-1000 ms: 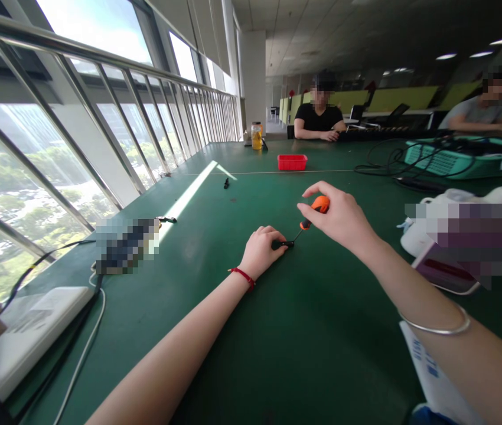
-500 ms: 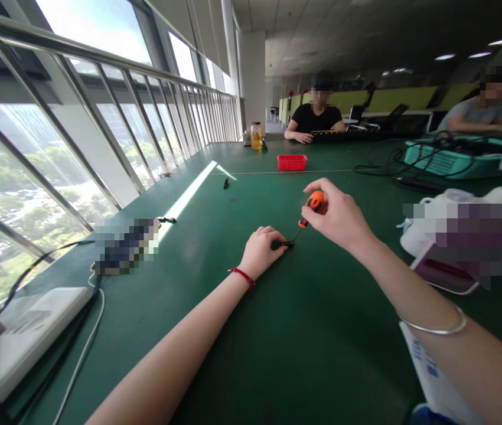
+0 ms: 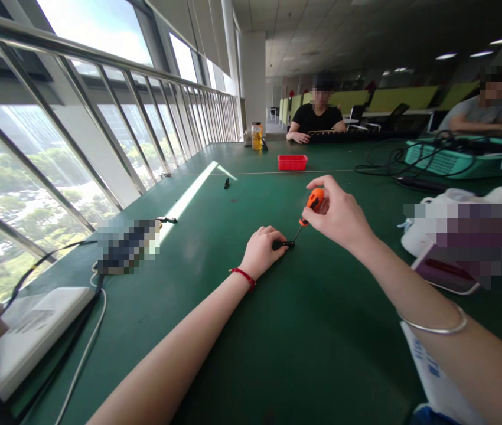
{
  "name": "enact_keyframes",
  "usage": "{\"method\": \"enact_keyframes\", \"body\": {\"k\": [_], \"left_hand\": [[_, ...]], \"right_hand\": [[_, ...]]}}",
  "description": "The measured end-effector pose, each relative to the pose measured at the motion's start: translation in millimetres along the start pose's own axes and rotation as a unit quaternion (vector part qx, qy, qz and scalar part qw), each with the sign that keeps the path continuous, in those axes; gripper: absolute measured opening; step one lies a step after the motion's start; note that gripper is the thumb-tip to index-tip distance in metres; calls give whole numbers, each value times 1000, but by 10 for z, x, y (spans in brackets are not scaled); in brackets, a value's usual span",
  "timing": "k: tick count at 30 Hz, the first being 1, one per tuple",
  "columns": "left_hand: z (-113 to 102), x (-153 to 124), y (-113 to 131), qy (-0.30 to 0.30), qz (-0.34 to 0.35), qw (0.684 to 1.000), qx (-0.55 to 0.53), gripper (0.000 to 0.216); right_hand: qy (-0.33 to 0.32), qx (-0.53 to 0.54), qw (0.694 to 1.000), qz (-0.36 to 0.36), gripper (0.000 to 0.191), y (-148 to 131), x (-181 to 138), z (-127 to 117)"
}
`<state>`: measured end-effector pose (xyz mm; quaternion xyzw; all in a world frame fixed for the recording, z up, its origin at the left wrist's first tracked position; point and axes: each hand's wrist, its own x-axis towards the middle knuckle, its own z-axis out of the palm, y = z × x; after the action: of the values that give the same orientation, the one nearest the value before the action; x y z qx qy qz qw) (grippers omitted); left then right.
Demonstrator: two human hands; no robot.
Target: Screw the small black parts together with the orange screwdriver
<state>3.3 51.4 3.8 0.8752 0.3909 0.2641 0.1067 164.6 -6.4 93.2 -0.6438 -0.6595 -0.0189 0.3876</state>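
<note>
My left hand [image 3: 262, 249] rests on the green table [image 3: 215, 295] and is closed on a small black part [image 3: 285, 243], whose exact kind I cannot make out. The part's right end sticks out past my fingertips. Above and to the right, my right hand [image 3: 338, 209] grips a screwdriver [image 3: 316, 200] with an orange and black handle. The tool is tilted, and its thin shaft runs down to the right end of the black part, where the tip appears to touch. My fingers cover some of the handle and some of the part.
A red tray [image 3: 292, 163] stands farther back, with a small black piece [image 3: 227, 184] left of it. Cables spill from a teal basket [image 3: 437, 158] at right. A white power strip [image 3: 33, 336] lies at left beside the railing. Two people sit across the table.
My right hand has shifted very slightly on the screwdriver, and its handle shows turned a little. The left hand and the black part stay in place.
</note>
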Motion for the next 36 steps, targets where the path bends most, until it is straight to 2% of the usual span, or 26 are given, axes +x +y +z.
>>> {"method": "enact_keyframes", "body": {"k": [6,11,14,17,20,24,28,31,36], "left_hand": [[2,7,-1,1,-1,1000,-1,10],[7,4,-4,1,-2,1000,0,10],[6,2,-2,1,0,1000,-1,10],[1,2,2,0,0,1000,1,10],[-1,2,5,0,0,1000,1,10],[0,3,3,0,3,1000,-1,10],[-2,3,3,-1,0,1000,2,9],[-3,1,5,0,1,1000,3,9],[-1,2,4,-1,1,1000,0,9]], "right_hand": [[26,-58,998,25,41,-18,-13,-9],[19,-45,999,23,25,9,-2,-4],[11,-18,1000,23,35,7,-1,-12],[17,-36,999,23,39,-9,-7,-19],[26,-66,997,25,35,-18,-12,-20],[16,-48,999,21,22,-18,-10,-21],[14,-35,999,24,36,-20,-8,-24],[29,-67,997,29,38,-23,-12,-23],[12,-40,999,17,26,-9,-6,-13]]}}
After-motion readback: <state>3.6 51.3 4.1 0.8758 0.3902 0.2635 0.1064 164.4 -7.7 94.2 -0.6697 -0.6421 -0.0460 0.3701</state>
